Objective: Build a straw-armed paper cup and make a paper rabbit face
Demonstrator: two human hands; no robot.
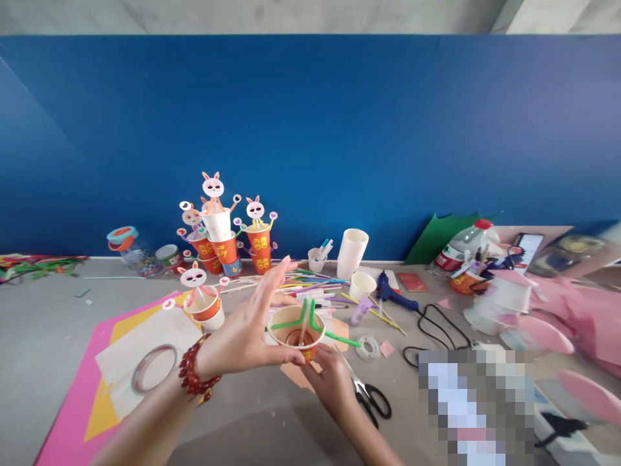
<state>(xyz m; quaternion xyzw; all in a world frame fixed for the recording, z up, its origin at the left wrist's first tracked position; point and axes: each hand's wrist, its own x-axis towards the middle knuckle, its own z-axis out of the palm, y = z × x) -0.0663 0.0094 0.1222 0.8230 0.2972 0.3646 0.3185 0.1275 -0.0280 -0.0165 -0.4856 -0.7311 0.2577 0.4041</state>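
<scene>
A red paper cup (309, 355) with a pale inside is held up in front of me. Green pipe-cleaner strips (310, 317) stand up from it and stick out past both sides of its rim, with a pale stick in the middle. My left hand (242, 336), wearing a red bead bracelet (194, 372), curves round the cup's left side: thumb across the front, a finger behind the rim, index finger raised. From below, my right hand (332, 378) closes on the cup's lower part; some of its fingers are hidden. Black-handled scissors (371, 398) lie just right of that hand.
Rabbit-faced cup figures (213, 249) stand at the back left, one rabbit cup (201, 301) nearer. A tape roll (155, 369) lies on paper sheets (114, 353). Pens, white cups (353, 249), a blue glue gun (395, 294) with a cord and a bottle (460, 246) are rightward.
</scene>
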